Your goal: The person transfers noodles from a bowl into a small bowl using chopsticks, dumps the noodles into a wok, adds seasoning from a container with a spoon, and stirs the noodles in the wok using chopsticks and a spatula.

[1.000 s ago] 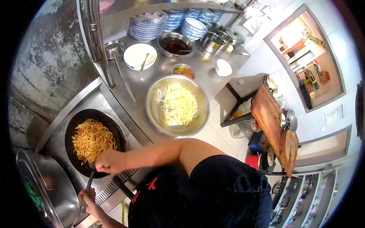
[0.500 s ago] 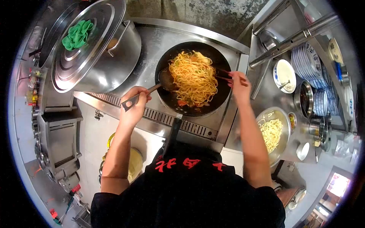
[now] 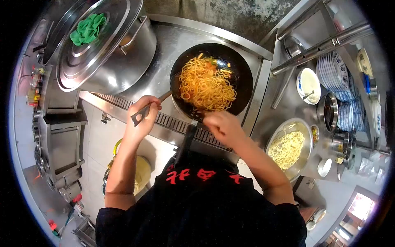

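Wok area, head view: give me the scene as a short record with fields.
left hand: closed on the handle of a long utensil, its head in the wok
right hand: fingers curled at the wok's near edge; grip unclear
wok contents: orange-brown noodles
right side: steel basin holding pale noodles
left side: lidded pot, green bundle on its lid

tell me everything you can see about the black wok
The wok is round, dark and metal-looking, upright on the steel stove, its black handle at the near side. Noodles cover its middle. The utensil in the left hand dips in at left; the right hand hides part of the near rim.
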